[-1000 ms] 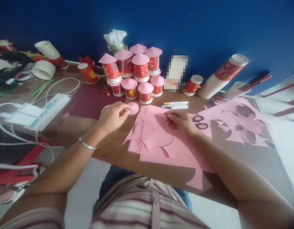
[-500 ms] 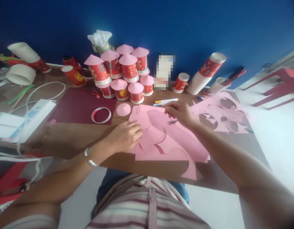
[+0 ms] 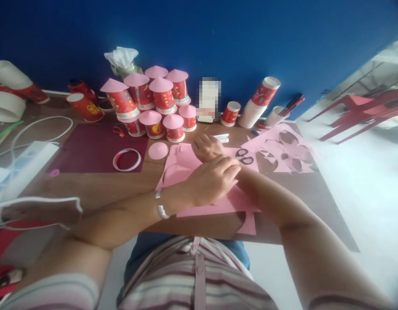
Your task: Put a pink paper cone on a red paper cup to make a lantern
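Observation:
My left hand (image 3: 214, 178) crosses over my right wrist, its fingers curled down beside it. Whether it holds something is hidden. Beyond it, bent over the upper part of the pink paper sheets (image 3: 189, 159), is my right hand (image 3: 207, 147), its fingers curled and their tips out of sight. Scissors (image 3: 245, 156) with dark handles lie on the paper just right of my right wrist; their blades are covered. Curved cuts show in the sheets. A pink paper cone (image 3: 158, 150) rests left of the paper.
Several red paper cups with pink cone tops (image 3: 162, 95) stand by the blue wall. A phone (image 3: 208, 103), a cup stack (image 3: 260, 103) and a pen cup (image 3: 276, 116) line the back. Pink offcuts (image 3: 282, 150) lie right; a tape roll (image 3: 127, 159) and power strip (image 3: 27, 165) lie left.
My left hand has moved right, from the paper's left edge to over my right wrist. My right hand has shifted left, and the scissors' handles are now uncovered.

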Tool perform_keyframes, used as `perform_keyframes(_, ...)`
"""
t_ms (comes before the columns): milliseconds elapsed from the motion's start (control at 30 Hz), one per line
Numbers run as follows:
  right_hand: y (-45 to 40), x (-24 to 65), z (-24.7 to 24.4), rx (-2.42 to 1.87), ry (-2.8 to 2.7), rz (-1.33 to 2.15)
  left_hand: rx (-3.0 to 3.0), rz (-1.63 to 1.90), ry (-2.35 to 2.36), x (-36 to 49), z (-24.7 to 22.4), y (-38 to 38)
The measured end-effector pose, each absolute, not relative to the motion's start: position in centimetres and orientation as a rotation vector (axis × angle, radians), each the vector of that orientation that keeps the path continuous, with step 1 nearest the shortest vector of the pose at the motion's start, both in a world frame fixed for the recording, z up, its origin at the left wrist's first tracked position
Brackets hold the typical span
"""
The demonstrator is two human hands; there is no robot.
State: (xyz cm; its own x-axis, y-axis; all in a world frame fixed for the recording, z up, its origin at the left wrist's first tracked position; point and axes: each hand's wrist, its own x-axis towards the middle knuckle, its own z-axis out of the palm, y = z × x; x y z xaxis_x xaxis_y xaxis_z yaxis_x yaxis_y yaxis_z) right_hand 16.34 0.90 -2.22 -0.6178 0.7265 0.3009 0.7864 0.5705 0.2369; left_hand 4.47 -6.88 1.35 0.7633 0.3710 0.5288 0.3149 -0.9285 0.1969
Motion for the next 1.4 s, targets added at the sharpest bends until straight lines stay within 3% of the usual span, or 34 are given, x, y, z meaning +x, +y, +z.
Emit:
perform_keyframes(167, 0.8, 15.1, -2.8, -1.315, -2.659, -0.512, 2.753, 0.731, 0.710, 7.3, -0.7, -9.9)
perform_keyframes(300, 0.4, 15.7, -2.9, -1.383, -2.662, -0.457, 2.710, 0.685, 0.400, 7.5, -1.9, -12.5)
perform_keyframes(467, 0.4, 15.8, -2.3, -1.510, -2.574, -0.364, 2.647, 0.698, 0.534, 8.1, -1.8, -12.7)
perform_keyframes(600, 0.9, 17.0, -1.3, -1.599, -2.493, -0.325, 2.594, 0.562, 0.295, 7.8, -1.3, -13.2)
perform_keyframes(733, 1.5, 19.3, 0.6, -1.755, -2.303, -0.304, 2.580, 0.662, 0.142, 7.5, -0.9, -12.0)
perform_keyframes(867, 1.5, 20.5, 1.3, -1.768, -2.320, -0.317, 2.510, 0.879, 0.376, 9.4, -0.3, -8.8)
perform_keyframes(1033, 2.1, 20.4, -0.1, -1.764, -2.309, -0.295, 2.398, 0.685, 0.239, 11.6, 0.8, -8.8)
perform_keyframes(1233, 2.2, 23.5, -0.9, -1.784, -2.270, -0.250, 2.418, 0.520, -0.041, 8.2, 0.0, -8.3)
perform_keyframes(1333, 1.5, 24.8, -1.8, -1.714, -2.338, -0.224, 2.641, 0.600, 0.125, 5.4, -1.4, -4.9)
perform_keyframes(1400, 1.2, 25.1, -2.7, -1.658, -2.387, -0.240, 2.614, 0.756, 0.488, 3.8, -2.3, -2.0)
